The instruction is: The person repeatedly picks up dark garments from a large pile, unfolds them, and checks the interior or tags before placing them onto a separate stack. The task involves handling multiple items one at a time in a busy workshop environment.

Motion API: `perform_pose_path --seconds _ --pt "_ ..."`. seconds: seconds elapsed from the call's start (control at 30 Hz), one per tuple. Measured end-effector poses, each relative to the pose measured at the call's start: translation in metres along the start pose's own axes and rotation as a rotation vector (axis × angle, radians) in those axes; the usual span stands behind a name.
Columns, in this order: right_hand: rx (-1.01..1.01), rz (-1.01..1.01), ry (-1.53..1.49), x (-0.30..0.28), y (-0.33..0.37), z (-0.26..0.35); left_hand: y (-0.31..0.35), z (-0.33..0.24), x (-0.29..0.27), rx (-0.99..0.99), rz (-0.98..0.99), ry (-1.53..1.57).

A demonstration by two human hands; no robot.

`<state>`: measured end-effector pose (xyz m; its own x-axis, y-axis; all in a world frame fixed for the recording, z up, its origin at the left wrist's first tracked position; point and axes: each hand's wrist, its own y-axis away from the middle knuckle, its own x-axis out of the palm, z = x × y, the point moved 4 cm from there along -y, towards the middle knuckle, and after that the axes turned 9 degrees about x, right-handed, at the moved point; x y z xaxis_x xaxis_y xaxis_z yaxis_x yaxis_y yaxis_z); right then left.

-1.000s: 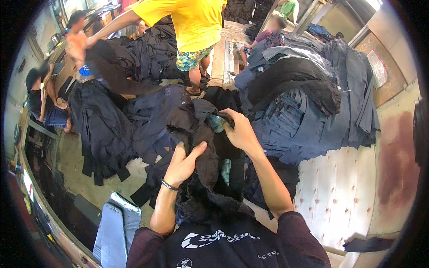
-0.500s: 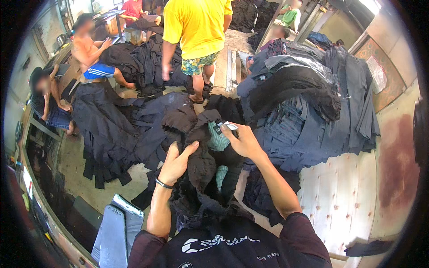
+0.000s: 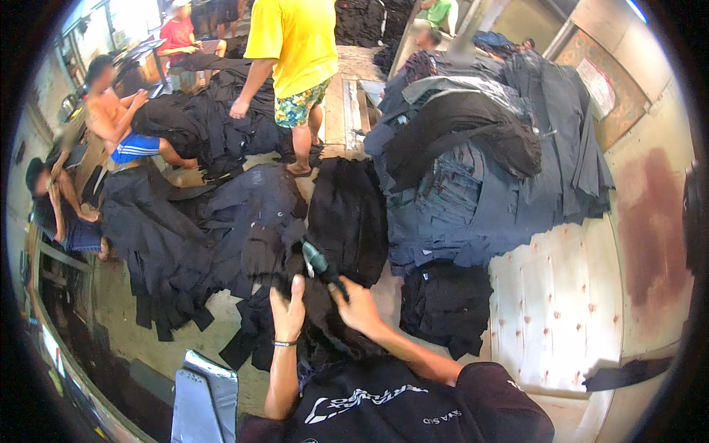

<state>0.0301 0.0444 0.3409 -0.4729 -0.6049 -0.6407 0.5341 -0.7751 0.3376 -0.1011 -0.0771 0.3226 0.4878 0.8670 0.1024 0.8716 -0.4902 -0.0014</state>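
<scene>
A pair of black trousers [image 3: 322, 314] hangs between my hands, bunched up and somewhat blurred. My left hand [image 3: 288, 314] grips its left side, thumb pointing up and fingers curled into the cloth. On the other side, my right hand [image 3: 359, 308] is closed on the dark cloth near its upper edge. A pale green pocket lining [image 3: 315, 258] sticks out just beyond my hands, with a small white bit beside it. Past it, more black trousers [image 3: 348, 218] lie flat on the floor.
Heaped dark trousers [image 3: 199, 214] spread to the left; a tall grey-black pile [image 3: 480, 199] rises at the right. Folded black clothes [image 3: 447, 306], a white tufted panel [image 3: 554, 317] and a grey panel-like object [image 3: 205, 402] are nearby. A person in yellow [image 3: 292, 44] stands ahead; several others sit around.
My hands have come closer to me and lower, with the trousers. The white slip no longer shows plainly in my right hand. The view has shifted, and flat black trousers now show ahead.
</scene>
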Motion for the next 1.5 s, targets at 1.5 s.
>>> perform_pose_path --seconds 1.5 --pt "-0.389 0.283 -0.262 -0.153 -0.175 -0.021 -0.07 -0.024 0.151 0.08 0.416 -0.462"
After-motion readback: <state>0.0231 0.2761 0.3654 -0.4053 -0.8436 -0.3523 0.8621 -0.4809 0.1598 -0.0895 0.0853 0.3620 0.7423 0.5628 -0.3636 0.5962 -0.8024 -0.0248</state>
